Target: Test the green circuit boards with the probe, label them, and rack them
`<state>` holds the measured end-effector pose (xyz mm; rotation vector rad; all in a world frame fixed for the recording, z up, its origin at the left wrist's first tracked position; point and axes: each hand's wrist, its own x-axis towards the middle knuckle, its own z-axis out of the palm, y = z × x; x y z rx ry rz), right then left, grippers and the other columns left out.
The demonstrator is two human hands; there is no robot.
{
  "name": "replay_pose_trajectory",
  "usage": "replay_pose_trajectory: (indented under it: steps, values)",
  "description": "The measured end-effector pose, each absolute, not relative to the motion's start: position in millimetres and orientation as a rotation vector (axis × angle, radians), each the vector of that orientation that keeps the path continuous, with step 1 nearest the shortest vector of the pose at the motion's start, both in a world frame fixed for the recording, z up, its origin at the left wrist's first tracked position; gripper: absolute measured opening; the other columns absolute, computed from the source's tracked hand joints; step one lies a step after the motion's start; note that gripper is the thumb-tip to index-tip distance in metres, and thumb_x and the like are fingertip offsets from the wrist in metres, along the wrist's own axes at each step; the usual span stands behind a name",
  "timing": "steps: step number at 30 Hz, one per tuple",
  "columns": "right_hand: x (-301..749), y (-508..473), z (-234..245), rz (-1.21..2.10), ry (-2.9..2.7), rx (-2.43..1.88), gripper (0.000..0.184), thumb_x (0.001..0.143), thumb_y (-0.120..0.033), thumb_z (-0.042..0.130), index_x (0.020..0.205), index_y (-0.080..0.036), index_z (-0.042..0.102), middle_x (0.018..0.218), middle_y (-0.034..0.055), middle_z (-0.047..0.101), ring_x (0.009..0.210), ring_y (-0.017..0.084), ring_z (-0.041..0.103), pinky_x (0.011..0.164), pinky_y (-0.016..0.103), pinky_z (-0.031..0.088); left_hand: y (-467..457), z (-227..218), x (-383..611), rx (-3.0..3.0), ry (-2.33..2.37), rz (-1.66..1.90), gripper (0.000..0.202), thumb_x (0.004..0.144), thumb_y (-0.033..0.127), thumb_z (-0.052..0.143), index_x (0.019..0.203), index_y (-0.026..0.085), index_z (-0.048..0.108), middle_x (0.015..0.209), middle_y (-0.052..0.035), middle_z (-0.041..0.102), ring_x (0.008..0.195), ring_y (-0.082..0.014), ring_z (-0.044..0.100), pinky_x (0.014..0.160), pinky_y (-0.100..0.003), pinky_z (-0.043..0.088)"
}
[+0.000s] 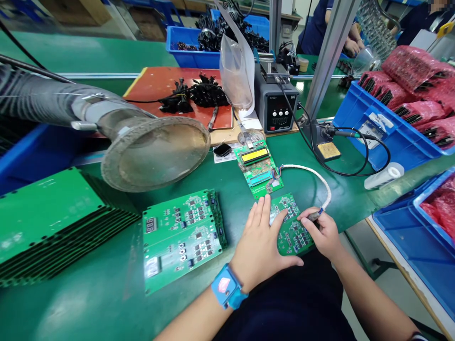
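My left hand [259, 244] lies flat with spread fingers over a green circuit board [298, 239] at the table's front edge, covering its left part. A blue wrist strap is on that arm. Between the thumb and fingers of my right hand [323, 233] is a dark-ended cable plug [314, 216], held at the board's right side; its tip is hidden. From it a white sleeved cable [313, 171] curves back to a programmer board [265, 166] with a lit yellow display. Left of my left hand rests a small stack of populated circuit boards [177, 241].
A tall stack of green boards [53, 208] stands at left, below a fume extractor hood [156, 154]. Behind are a soldering station [280, 106] and an iron in its stand [323, 137]. Blue bins [387, 142] with pink-wrapped parts line the right. Other people work at the back.
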<state>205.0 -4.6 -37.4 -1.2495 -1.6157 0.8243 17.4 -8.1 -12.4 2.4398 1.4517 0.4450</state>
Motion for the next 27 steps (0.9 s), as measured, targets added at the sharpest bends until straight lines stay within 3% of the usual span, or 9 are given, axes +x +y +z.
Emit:
replay_pose_trajectory:
  steps: [6, 12, 19, 27]
  values:
    - [203.1, -3.4, -37.1, 0.769, -1.633, -1.293, 0.008, 0.086, -0.025, 0.053, 0.084, -0.021, 0.06, 0.081, 0.0042, 0.068, 0.077, 0.019, 0.064, 0.073, 0.032, 0.051, -6.8, -8.0, 19.5, 2.419, 1.459, 0.429, 0.103, 0.045, 0.069, 0.077, 0.128, 0.015, 0.05, 0.152, -0.0244, 0.02, 0.138, -0.045, 0.02, 0.108, -0.061, 0.026]
    - [201.5, -2.1, -37.5, 0.744, -1.609, -1.329, 0.005, 0.085, -0.023, 0.055, 0.084, -0.021, 0.06, 0.079, 0.0036, 0.069, 0.075, 0.019, 0.065, 0.072, 0.031, 0.051, -4.5, -2.4, 21.8, 2.382, 1.493, 0.332, 0.102, 0.044, 0.065, 0.079, 0.128, 0.013, 0.052, 0.148, -0.0274, 0.027, 0.137, -0.0459, 0.022, 0.109, -0.059, 0.025]
    - [206.9, -4.0, -40.5, 0.899, -1.558, -1.26, 0.01, 0.088, -0.028, 0.053, 0.087, -0.021, 0.061, 0.084, 0.0044, 0.068, 0.079, 0.018, 0.064, 0.076, 0.032, 0.051, -4.4, -5.9, 20.5, 2.4, 1.472, 0.385, 0.102, 0.044, 0.065, 0.079, 0.128, 0.014, 0.051, 0.148, -0.0277, 0.027, 0.136, -0.0464, 0.024, 0.108, -0.061, 0.026]
    - [203.4, -2.2, -38.4, 0.787, -1.617, -1.297, 0.007, 0.086, -0.023, 0.053, 0.085, -0.02, 0.06, 0.081, 0.0038, 0.068, 0.077, 0.018, 0.064, 0.073, 0.03, 0.05, -3.9, -5.3, 20.8, 2.377, 1.477, 0.354, 0.103, 0.044, 0.066, 0.079, 0.129, 0.014, 0.051, 0.15, -0.026, 0.025, 0.136, -0.0465, 0.022, 0.109, -0.061, 0.023]
